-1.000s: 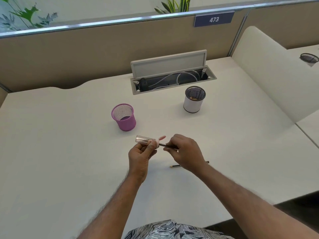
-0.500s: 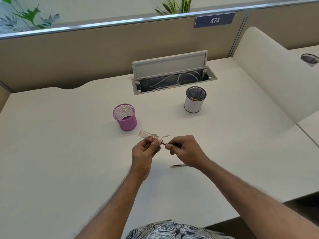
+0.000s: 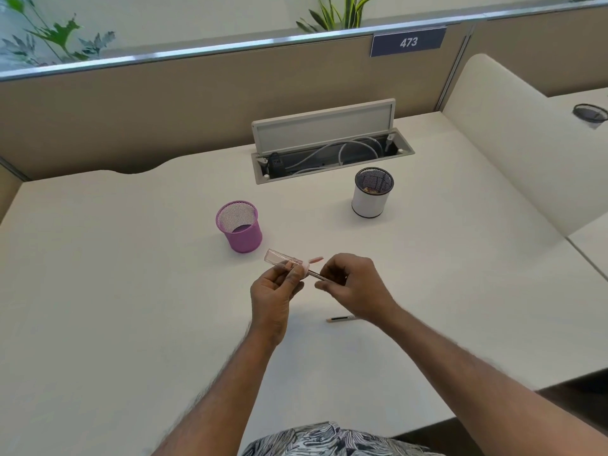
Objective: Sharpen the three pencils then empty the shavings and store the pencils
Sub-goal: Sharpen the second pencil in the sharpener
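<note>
Just in front of the purple cup [image 3: 239, 226], the left hand [image 3: 274, 291] grips the clear sharpener [image 3: 283, 258] while the right hand [image 3: 353, 287] pinches a pencil [image 3: 316, 275] in it. Another pencil [image 3: 340, 318] waits on the counter [image 3: 131, 307]; emptying and storing seem undone.

Office: numbered cubicle partition [image 3: 408, 42], seemingly.

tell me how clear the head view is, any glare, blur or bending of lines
Head view: even, soft light with faint shadows under the purple mesh cup; no harsh glare on the desk; the partition rail bows from wide-angle distortion; the sharpener and pencil look slightly soft.
</note>
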A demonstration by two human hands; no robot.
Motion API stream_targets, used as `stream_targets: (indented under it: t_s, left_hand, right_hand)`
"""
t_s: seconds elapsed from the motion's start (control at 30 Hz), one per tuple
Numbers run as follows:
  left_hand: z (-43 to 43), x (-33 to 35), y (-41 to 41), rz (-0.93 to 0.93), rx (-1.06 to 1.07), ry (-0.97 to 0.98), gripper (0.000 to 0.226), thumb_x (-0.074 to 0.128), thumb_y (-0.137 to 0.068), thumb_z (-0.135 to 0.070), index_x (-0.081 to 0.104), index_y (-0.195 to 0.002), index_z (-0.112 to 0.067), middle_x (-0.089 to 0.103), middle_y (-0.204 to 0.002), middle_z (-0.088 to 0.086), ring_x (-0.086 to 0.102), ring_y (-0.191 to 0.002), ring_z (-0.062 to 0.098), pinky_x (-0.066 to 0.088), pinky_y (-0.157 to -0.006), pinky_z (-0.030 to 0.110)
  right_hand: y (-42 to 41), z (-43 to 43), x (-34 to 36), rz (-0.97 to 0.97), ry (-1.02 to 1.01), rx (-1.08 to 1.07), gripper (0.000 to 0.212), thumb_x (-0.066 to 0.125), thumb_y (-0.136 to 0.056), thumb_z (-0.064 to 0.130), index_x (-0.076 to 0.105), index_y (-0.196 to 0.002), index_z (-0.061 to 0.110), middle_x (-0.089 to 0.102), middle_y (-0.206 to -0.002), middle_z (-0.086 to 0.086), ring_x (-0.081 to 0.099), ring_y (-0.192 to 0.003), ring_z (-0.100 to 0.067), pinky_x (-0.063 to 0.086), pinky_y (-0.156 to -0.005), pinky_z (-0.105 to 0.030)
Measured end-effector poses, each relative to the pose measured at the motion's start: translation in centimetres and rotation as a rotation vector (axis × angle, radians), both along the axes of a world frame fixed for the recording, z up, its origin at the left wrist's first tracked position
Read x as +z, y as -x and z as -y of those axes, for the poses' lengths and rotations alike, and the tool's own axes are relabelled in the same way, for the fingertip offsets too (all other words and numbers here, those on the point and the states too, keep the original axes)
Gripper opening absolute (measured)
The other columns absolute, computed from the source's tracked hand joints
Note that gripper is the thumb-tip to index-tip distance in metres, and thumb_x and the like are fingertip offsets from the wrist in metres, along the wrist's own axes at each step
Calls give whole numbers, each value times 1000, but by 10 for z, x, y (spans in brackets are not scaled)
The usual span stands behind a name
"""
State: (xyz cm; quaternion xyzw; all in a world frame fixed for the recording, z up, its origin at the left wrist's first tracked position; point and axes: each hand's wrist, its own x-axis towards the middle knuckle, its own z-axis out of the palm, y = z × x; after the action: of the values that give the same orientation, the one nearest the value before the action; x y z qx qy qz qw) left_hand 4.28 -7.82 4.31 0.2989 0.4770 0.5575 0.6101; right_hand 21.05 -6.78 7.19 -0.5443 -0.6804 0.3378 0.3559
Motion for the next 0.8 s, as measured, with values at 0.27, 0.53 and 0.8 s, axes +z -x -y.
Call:
stream_targets:
  t_s: [0.27,0.53,0.8]
  left_hand:
    - [1,-1,-13,49,118,24,42,83,-62,-49,80,-90,-18,77,-91,0,68,-88,11,54,-74,21]
    - [-3,4,-6,146,32,38,15,73,-73,-24,80,-85,-16,75,-87,0,70,-84,11,56,-75,21]
    - [0,5,8,162,-146,46,19,72,-76,-22,79,-92,-16,72,-91,2,67,-87,12,54,-78,22]
  right_hand:
    - [7,6,-7,340,-476,-32,6,74,-82,8,70,-82,4,56,-69,-8,51,-52,-28,45,-42,-35]
    - [8,-1,-2,-34,-21,-34,12,77,-78,7,69,-70,5,56,-59,1,44,-53,-8,36,-53,-23]
    - [-5,-9,7,-578,886,97,26,69,-86,8,65,-62,14,61,-68,-10,37,-43,-9,24,-36,-17]
